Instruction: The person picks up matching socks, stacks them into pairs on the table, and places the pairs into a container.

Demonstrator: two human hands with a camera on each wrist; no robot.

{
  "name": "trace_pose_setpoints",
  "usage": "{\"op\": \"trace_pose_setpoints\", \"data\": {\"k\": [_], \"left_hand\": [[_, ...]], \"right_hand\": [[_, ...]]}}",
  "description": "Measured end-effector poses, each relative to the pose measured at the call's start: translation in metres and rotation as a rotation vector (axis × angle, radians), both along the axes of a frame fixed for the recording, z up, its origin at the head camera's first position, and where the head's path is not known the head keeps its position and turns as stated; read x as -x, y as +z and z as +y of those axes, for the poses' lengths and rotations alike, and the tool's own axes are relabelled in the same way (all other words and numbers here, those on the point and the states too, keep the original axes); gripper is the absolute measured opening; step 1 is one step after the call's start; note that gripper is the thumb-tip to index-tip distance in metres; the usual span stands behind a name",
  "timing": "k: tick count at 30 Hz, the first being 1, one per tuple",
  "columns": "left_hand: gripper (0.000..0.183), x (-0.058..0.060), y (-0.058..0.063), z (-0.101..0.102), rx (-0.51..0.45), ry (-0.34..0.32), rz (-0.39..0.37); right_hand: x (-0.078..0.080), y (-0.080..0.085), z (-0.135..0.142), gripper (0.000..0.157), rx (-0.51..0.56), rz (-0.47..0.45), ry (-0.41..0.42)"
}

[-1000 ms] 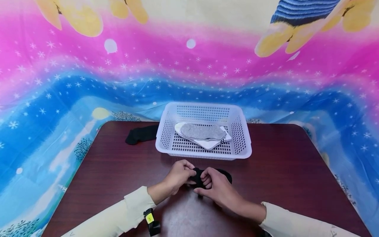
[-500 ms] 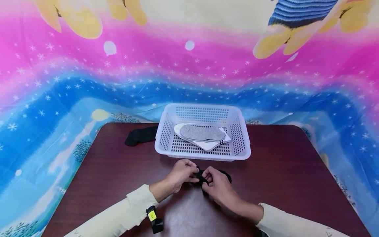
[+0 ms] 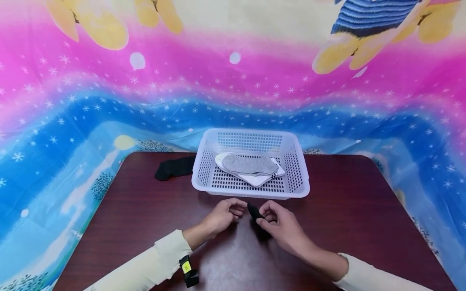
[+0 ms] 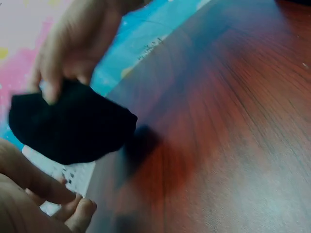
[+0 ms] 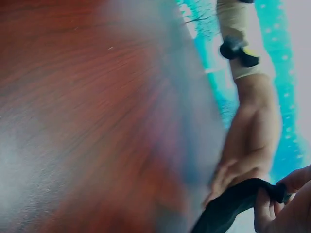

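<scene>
My right hand [image 3: 285, 228] pinches a black sock [image 3: 259, 223] between thumb and fingers, in front of the basket. In the left wrist view the folded black sock [image 4: 73, 124] hangs above the table from the other hand's fingertips. My left hand [image 3: 221, 216] is just left of the sock, its fingers loosely bent with nothing in them. The right wrist view has the sock [image 5: 233, 206] drooping from the right hand [image 5: 291, 204], with the left hand [image 5: 243, 170] behind it.
A white perforated basket [image 3: 251, 192] stands at the back of the dark red table [image 3: 346, 218]. It contains a grey sock [image 3: 249, 164] on top of white socks [image 3: 256, 180]. Another black sock [image 3: 174, 167] lies left of the basket, its end hidden behind it. A patterned cloth [image 3: 233, 89] hangs behind.
Both hands were gripping the black sock close to the table. The left hand has let go, and the right hand has drawn the sock up and to the right.
</scene>
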State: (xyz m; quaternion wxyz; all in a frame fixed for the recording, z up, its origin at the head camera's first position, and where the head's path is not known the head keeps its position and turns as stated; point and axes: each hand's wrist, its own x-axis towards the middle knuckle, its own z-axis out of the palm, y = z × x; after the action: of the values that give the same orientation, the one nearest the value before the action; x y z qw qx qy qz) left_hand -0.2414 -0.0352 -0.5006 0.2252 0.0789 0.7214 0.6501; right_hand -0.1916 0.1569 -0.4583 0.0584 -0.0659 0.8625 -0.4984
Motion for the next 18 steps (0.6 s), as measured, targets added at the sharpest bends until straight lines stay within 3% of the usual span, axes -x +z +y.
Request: {"op": "trace_pose_setpoints", "data": {"k": [7, 13, 18], "left_hand": [[0.051, 0.004, -0.013, -0.005, -0.089, -0.223, 0.053], [0.024, 0.005, -0.017, -0.009, -0.133, -0.336, 0.010], [0.023, -0.002, -0.019, -0.010, -0.174, -0.449, -0.036]], "right_hand": [[-0.013, 0.033, 0.007, 0.022, 0.200, -0.038, 0.111], [-0.020, 0.051, 0.013, 0.025, 0.270, -0.030, 0.103], [-0.023, 0.056, 0.022, 0.024, 0.284, -0.006, 0.074]]}}
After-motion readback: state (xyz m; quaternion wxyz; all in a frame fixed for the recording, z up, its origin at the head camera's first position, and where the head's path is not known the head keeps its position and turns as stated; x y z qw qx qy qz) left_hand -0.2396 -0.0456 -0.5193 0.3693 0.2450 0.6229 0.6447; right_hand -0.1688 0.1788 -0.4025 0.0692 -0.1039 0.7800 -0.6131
